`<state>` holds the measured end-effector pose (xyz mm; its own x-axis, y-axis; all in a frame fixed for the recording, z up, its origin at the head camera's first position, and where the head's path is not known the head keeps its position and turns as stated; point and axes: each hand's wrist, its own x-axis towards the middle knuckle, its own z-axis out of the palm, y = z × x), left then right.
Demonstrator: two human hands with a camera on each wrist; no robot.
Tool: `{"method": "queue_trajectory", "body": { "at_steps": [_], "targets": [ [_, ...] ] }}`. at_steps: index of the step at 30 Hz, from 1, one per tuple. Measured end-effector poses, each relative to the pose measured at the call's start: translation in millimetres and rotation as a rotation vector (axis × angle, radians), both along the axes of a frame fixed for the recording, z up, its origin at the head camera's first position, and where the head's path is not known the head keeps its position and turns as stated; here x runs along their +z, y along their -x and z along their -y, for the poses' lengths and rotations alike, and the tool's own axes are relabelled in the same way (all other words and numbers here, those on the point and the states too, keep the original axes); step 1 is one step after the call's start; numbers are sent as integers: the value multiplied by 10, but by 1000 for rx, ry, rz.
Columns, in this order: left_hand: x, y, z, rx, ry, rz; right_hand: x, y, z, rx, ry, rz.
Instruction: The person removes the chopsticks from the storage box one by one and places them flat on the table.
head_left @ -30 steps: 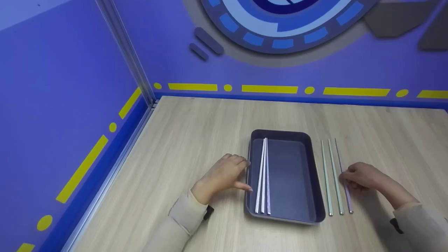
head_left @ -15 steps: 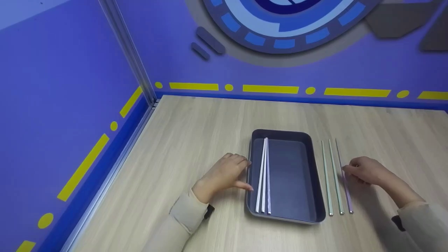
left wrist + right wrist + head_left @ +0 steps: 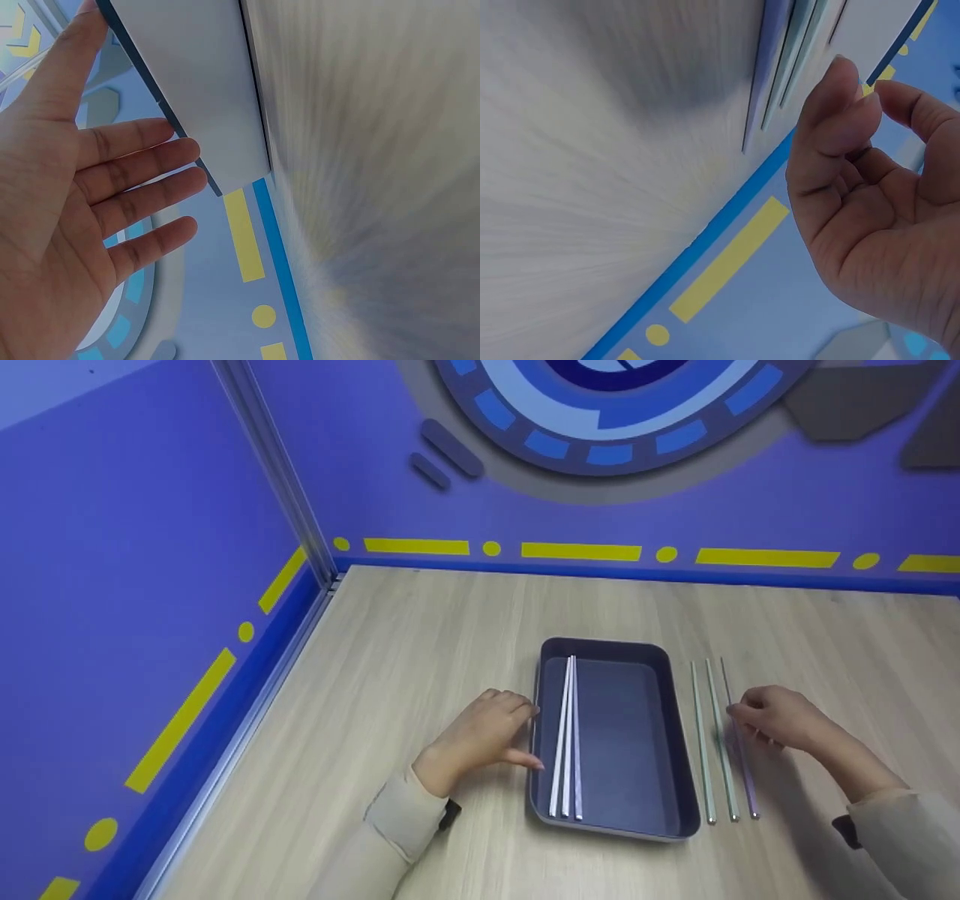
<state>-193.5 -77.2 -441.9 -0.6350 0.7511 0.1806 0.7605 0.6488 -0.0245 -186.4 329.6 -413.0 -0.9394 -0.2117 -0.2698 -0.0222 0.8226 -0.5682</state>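
Note:
A dark rectangular tray (image 3: 622, 742) holds three chopsticks (image 3: 565, 757), pinkish-white and pale purple, lying along its left side. My left hand (image 3: 476, 739) is at the tray's left side, fingers fairly straight against its outer wall (image 3: 195, 90) and thumb tip at the rim. On the table right of the tray lie two green chopsticks (image 3: 706, 757) and a purple chopstick (image 3: 748, 784). My right hand (image 3: 780, 718) is over the purple one, fingers loosely curled; in the right wrist view nothing shows between thumb and forefinger, and the chopsticks lie apart from the hand.
The wooden table (image 3: 420, 637) extends to a blue back wall (image 3: 360, 495) with yellow markings. A blue side panel (image 3: 150, 570) and a metal post (image 3: 281, 472) stand at the left.
My right hand has shifted slightly away from me along the purple chopstick. The left hand, the tray and all the chopsticks have stayed in place.

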Motion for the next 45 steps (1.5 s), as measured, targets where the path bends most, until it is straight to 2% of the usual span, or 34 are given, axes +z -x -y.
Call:
{"method": "queue_trajectory", "body": {
  "at_steps": [7,13,23,26,37,45],
  "targets": [
    [2,-9,19,3,1,-8,60,-5,133,5,20,-16],
    [5,-29,39,0,2,-35,130,-24,283,13,9,-75],
    [12,-31,41,14,9,-8,195,-48,558,46,55,-187],
    [10,-27,36,14,10,-3,201,-43,629,59,86,-197],
    [9,-12,26,18,14,18,192,-45,942,114,95,-215],
    [10,-12,31,4,-5,3,127,-48,1140,136,103,-182]
  ]
}}
